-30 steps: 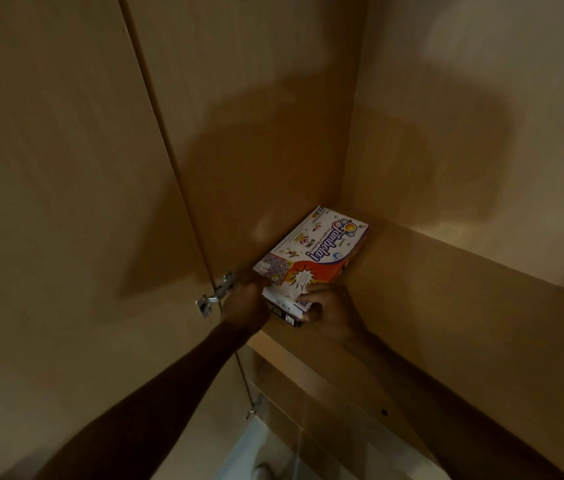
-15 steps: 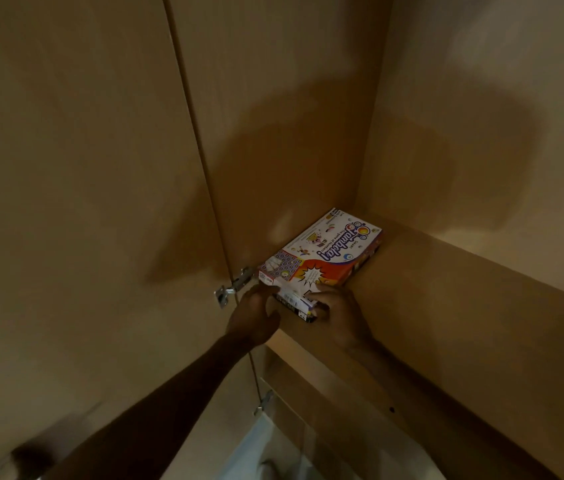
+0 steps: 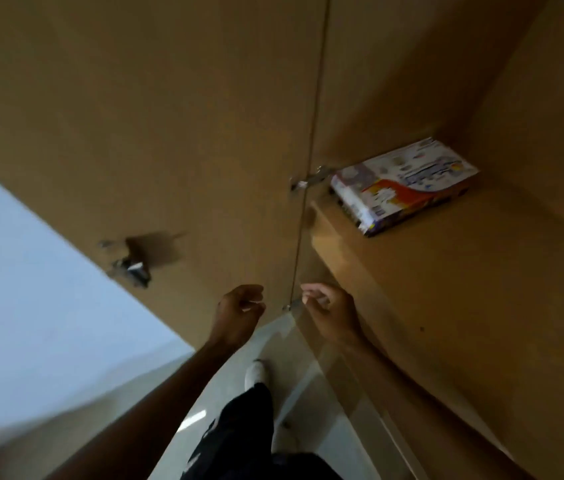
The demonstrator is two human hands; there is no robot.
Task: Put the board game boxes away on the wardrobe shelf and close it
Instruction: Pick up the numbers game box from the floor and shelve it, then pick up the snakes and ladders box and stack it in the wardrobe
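A stack of colourful board game boxes (image 3: 403, 183) lies flat on the wardrobe shelf (image 3: 446, 271), tucked into its back left corner. Both hands are off the boxes and lower down, in front of the shelf's edge. My left hand (image 3: 237, 315) is loosely curled and holds nothing. My right hand (image 3: 330, 313) is also loosely curled and holds nothing, close to the lower hinge. The open wardrobe door (image 3: 169, 150) stands to the left of the shelf, hung on a metal hinge (image 3: 311, 180).
A metal door handle (image 3: 131, 265) sticks out of the open door at the left. Pale floor, a dark trouser leg (image 3: 239, 427) and a white shoe (image 3: 256, 374) show below. A light wall (image 3: 31, 271) lies left of the door.
Both hands have let go of the boxes and drawn back down and away from the shelf. The view has swung left and down, bringing the door handle and floor into sight.
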